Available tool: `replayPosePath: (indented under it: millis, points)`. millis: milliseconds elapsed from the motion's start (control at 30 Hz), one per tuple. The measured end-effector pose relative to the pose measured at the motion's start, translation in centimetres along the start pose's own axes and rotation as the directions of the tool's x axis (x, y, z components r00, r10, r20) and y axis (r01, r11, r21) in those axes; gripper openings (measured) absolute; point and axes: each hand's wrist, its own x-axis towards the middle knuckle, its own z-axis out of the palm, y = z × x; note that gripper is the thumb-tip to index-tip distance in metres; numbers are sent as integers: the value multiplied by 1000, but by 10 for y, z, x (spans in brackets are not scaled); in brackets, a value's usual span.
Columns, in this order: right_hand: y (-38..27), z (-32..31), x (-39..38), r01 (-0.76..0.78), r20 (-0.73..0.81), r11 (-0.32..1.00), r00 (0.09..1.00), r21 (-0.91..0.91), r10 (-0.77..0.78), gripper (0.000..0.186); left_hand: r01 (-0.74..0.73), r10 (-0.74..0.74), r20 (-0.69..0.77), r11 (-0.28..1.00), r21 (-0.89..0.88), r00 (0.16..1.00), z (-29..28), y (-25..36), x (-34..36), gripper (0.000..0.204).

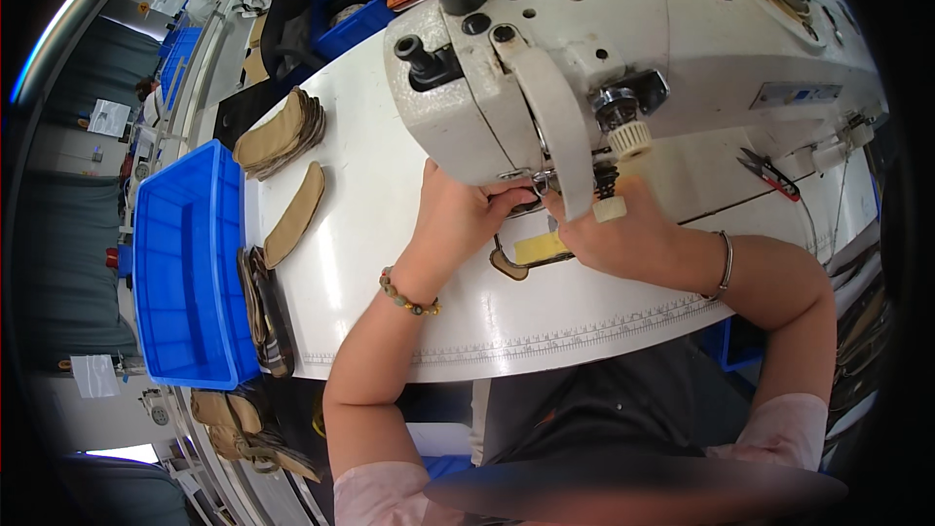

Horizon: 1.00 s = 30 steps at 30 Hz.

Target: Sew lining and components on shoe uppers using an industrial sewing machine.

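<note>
Both my hands are at the needle area of a white sewing machine. My left hand comes in from the left, thumb and forefinger pinched together on the dark edge of a small fabric piece. A tan, dark-edged end of this fabric piece sticks out toward me below the needle. My right hand is closed at the right side of the same piece, its fingertips partly hidden behind the machine's white lever. Between the hands a yellow strip lies by the piece.
To the left stand a blue bin, a stack of tan fabric pieces and one loose tan piece. Red-handled thread snips lie at right. A ruler scale runs along the white table's front edge.
</note>
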Motion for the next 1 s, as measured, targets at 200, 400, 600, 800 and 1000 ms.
replayPosePath:
  millis: [200,400,600,800,1000]
  points:
    - [-4,-20,7,106,124,990,988,-93,-94,49,-16,24,-48,989,146,999,2,4,-2,20]
    - [-7,-13,4,132,-13,991,991,-16,-132,33,-97,115,-51,958,271,992,1,10,0,12]
    - [-15,-15,2,45,-96,993,995,110,-35,12,-137,177,-123,951,279,976,1,9,-1,14]
    - [-16,-16,2,10,-80,983,997,184,4,10,-67,93,-115,976,209,989,3,9,-2,18]
    - [-14,-14,4,40,-95,967,995,254,-17,9,44,-38,-143,998,39,989,9,8,-5,23]
